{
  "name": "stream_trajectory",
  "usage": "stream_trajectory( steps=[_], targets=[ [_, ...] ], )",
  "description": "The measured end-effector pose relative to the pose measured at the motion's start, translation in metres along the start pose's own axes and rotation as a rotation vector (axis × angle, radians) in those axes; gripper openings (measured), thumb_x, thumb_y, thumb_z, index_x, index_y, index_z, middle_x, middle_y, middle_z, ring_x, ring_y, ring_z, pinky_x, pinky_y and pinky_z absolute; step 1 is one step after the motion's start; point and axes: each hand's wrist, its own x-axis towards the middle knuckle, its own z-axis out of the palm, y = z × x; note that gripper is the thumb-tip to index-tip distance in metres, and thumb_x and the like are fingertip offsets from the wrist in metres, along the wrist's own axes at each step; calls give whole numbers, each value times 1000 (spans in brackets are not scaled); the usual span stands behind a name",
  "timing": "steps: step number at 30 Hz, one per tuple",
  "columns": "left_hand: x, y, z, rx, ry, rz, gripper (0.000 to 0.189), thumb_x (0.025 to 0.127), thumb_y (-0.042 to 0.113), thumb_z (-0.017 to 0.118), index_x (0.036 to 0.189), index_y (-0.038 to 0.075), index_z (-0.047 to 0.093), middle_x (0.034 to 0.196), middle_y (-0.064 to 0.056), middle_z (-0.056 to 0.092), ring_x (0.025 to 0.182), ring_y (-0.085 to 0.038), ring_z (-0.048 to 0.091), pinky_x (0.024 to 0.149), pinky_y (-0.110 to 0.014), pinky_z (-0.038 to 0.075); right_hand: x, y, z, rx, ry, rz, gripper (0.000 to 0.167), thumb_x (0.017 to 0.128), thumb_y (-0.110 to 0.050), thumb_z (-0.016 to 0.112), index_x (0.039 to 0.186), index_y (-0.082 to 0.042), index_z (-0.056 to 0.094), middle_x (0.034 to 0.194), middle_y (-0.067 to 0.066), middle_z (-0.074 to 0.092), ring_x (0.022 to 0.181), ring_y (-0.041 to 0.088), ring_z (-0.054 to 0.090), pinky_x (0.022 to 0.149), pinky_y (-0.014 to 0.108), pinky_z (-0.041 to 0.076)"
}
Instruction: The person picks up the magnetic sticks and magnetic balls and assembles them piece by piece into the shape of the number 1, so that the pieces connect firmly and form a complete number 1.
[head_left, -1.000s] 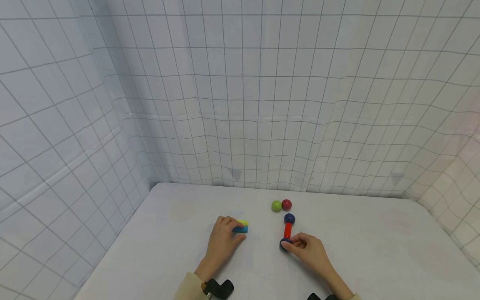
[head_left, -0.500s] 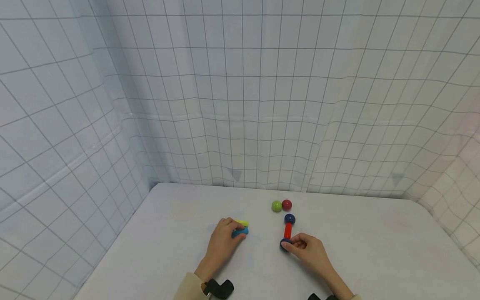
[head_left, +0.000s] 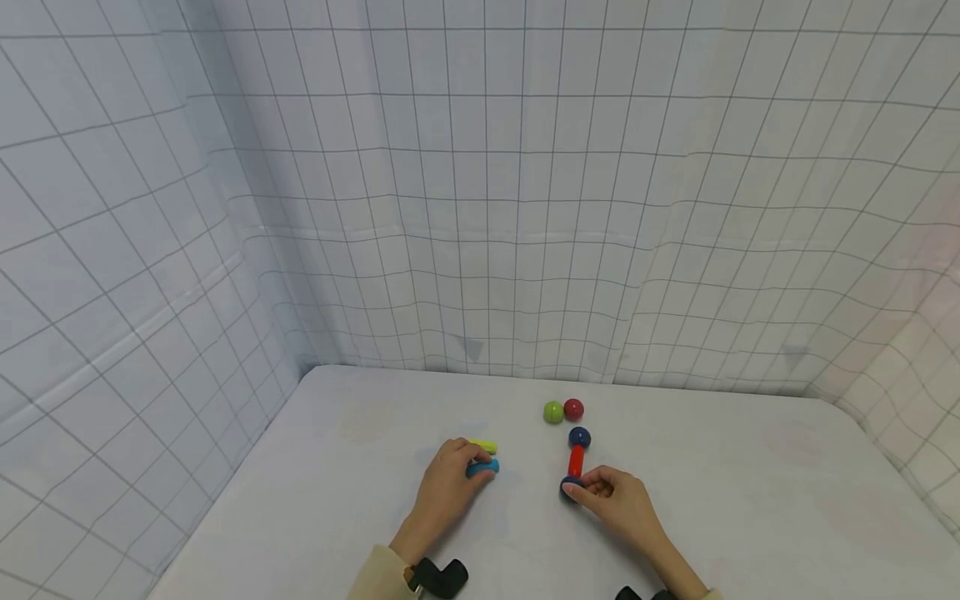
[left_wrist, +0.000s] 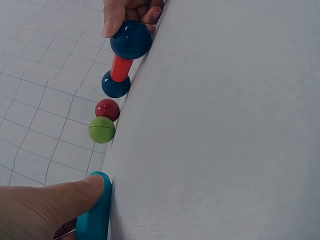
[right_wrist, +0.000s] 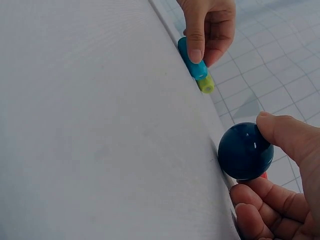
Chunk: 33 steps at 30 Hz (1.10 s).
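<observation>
My left hand pinches a light blue rod between thumb and fingers, low over the white table. Just beyond it lies a yellow-green rod, partly hidden by the fingers. Over on the right, my right hand grips a dark blue ball, thumb on one side and fingers on the other. From that ball a red rod points away to a second dark blue ball; the three stand in line like a dumbbell.
Behind the far dark blue ball, a green ball and a dark red ball sit side by side. The white table ends at a curtain with a grid pattern, which also runs along the left and right sides.
My left fingers have closed on the light blue rod and drawn it slightly toward me, apart from the yellow-green rod. The right hand has stayed in place on the dark blue ball.
</observation>
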Motion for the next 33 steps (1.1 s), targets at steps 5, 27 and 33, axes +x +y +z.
stream_trajectory(
  steps=[5,27,33],
  targets=[
    [0,3,-1,-14,-44,-1,16,78,17,78,88,12,66,88,4,58,86,-16,54,75,-34,46,1,1,0,6,-1,3,25,77,-31,80,80,-10,67,65,-5,56,60,11,50,53,23,40],
    [-4,28,0,-187,-207,-172,26,70,22,85,84,6,70,66,10,56,62,-4,51,57,-24,43,1,0,0,5,0,10,26,77,-32,80,80,-10,67,65,-4,56,61,11,50,53,24,40],
    [-5,40,3,-188,-285,-213,26,68,26,86,75,11,66,60,10,52,57,-6,48,56,-25,40,1,1,0,7,-1,12,26,77,-32,79,81,-10,67,66,-5,56,61,11,50,54,24,40]
  ],
)
